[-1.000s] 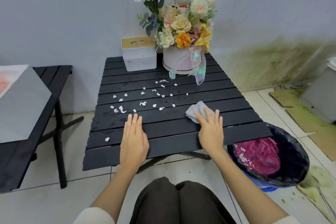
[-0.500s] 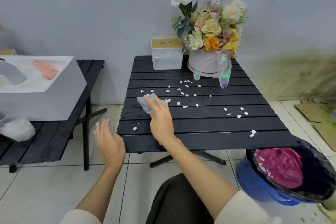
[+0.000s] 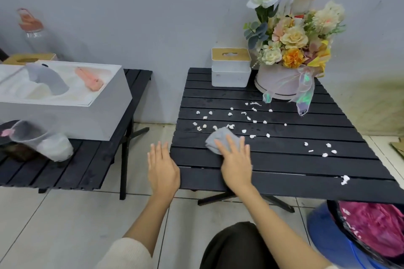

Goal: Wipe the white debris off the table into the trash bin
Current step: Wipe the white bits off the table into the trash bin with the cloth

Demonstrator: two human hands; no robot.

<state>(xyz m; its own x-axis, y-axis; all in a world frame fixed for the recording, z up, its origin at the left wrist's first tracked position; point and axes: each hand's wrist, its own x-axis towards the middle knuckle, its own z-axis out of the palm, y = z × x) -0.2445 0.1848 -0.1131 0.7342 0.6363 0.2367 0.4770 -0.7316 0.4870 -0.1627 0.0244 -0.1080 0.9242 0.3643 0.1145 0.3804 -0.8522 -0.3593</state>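
A black slatted table (image 3: 284, 159) carries scattered white debris (image 3: 244, 118) across its middle, a few bits at the right (image 3: 323, 150) and a clump near the front right edge (image 3: 345, 179). My right hand (image 3: 235, 159) presses flat on a grey cloth (image 3: 217, 140) near the table's left side. My left hand (image 3: 162, 167) is open, fingers together, at the table's left front corner. The blue trash bin (image 3: 328, 231) with a black liner and pink contents stands on the floor at the lower right, partly under the table edge.
A white tissue box (image 3: 230, 67) and a flower arrangement in a pale round box (image 3: 284, 81) stand at the table's back. A second black table (image 3: 87, 168) at the left holds a white box, plastic cups and a bottle. Tiled floor lies between.
The view shifted left. My right hand slid the cloth slightly right and nearer the front. My left hand rose from beside the table to its left front corner.
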